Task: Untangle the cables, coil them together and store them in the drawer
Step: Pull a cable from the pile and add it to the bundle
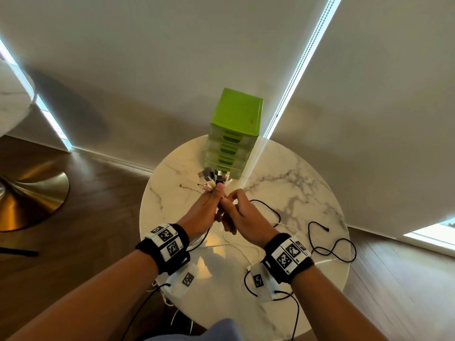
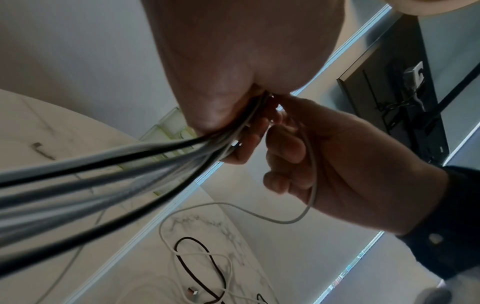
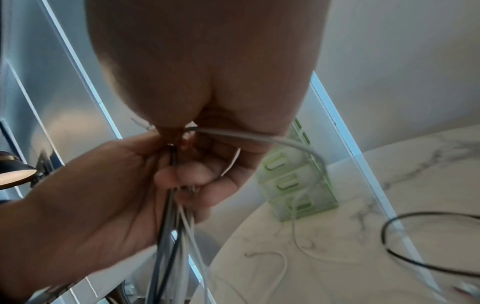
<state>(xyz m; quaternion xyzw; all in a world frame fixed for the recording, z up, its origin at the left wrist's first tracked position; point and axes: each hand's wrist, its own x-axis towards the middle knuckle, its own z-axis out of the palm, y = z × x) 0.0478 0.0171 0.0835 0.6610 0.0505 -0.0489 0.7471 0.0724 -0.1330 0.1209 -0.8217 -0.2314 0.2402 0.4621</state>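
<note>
My left hand grips a bundle of black and white cables above the round marble table; their plug ends fan out past my thumb. My right hand is pressed against the left, its curled fingers pinching a white cable that loops down to the tabletop. In the right wrist view the cable bundle hangs down from the left hand's fist. The green drawer unit stands at the table's far edge, all drawers closed.
Loose black cable and white cable trail across the table's right and near side. A black loop lies close to my right wrist. A second table with a gold base stands at the left.
</note>
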